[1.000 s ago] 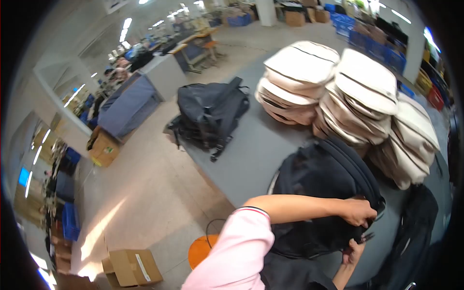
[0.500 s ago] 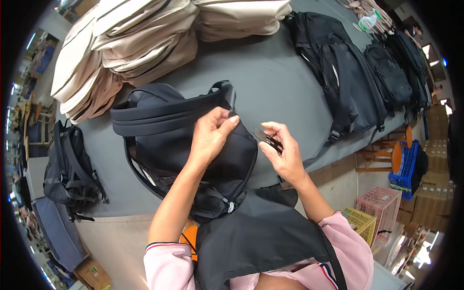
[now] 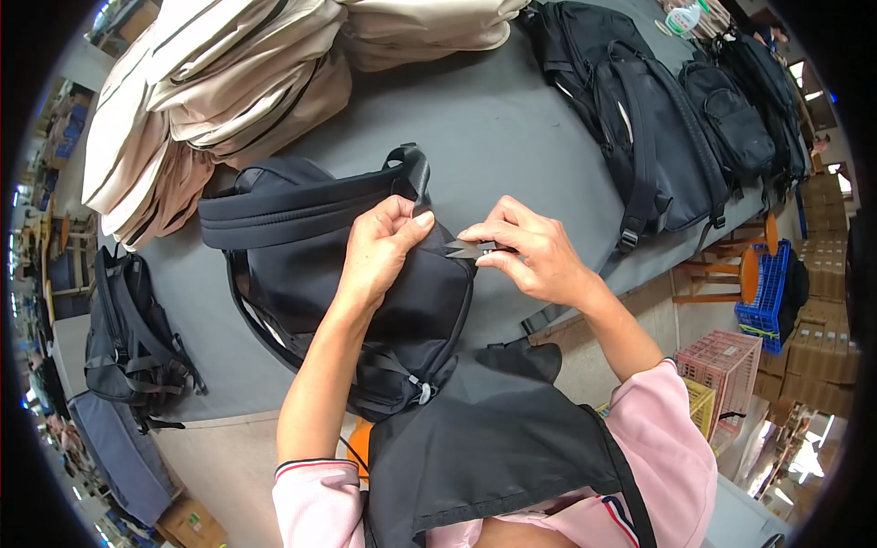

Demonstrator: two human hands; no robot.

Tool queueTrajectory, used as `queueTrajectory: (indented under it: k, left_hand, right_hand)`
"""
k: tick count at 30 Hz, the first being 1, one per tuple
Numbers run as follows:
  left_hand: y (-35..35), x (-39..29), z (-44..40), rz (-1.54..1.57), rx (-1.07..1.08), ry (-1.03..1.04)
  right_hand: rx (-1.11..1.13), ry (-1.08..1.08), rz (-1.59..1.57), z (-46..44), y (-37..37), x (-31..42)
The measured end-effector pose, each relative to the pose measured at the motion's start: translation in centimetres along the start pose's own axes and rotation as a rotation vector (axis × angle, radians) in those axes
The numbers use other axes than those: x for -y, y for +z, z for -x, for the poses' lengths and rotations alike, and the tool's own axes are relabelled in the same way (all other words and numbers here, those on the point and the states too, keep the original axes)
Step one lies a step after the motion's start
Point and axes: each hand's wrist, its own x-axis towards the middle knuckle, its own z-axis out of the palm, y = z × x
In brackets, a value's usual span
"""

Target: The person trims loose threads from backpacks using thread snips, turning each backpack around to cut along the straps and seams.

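A black backpack (image 3: 329, 283) lies in front of me on the grey table, with its padded strap (image 3: 292, 219) across the upper side. My left hand (image 3: 379, 247) is closed on the backpack's fabric near the base of a webbing strap (image 3: 417, 173), thumb and fingers pinched together. In my right hand (image 3: 530, 247) is a pair of thread snips (image 3: 468, 249), gripped between thumb and fingers. Their pointed blades reach over the backpack's upper right edge, just right of my left thumb. I cannot make out whether a thread lies between the blades.
Beige bags (image 3: 247, 82) are piled at the back left of the table (image 3: 475, 119). Several black backpacks (image 3: 630, 119) lie along the right, and another black backpack (image 3: 137, 329) sits at the left edge. Crates (image 3: 717, 374) and a stool (image 3: 749, 274) stand on the floor to the right.
My right hand has turned and brought the thread snips left, with their blades now at the backpack's edge. My left hand keeps its pinch. The whole view has shifted slightly.
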Motion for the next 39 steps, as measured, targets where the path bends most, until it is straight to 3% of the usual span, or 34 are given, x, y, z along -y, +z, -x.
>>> queueTrajectory:
  k: [4,10,16,28,31,34,37,39]
  left_hand:
    - [0.3,-0.3,0.2,0.002,-0.004,-0.004]
    - [0.6,-0.3,0.2,0.001,0.004,-0.02]
    - [0.5,-0.3,0.1,-0.015,0.016,0.002]
    - [0.5,-0.1,0.5,0.041,0.048,0.005]
    - [0.7,-0.6,0.7,0.051,0.044,-0.01]
    - [0.9,-0.5,0.8,0.062,0.053,0.002]
    - [0.7,-0.7,0.9,0.05,0.076,-0.017]
    - [0.6,-0.6,0.9,0.046,0.079,-0.017]
  right_hand:
    - [-0.03,-0.157,0.116,-0.3,-0.1,-0.3]
    - [0.025,-0.163,0.235,0.3,-0.6,0.0]
    - [-0.082,-0.093,0.076,1.1,-0.9,-0.2]
    - [-0.075,-0.303,0.442,0.9,-0.5,0.9]
    - [-0.107,-0.267,0.377,1.4,0.1,0.8]
    - [-0.179,-0.012,0.059,2.0,1.9,-0.2]
    - [-0.272,0.354,-0.739,2.1,3.5,-0.8]
    - [-0.27,0.265,-0.645,1.7,3.6,-0.6]
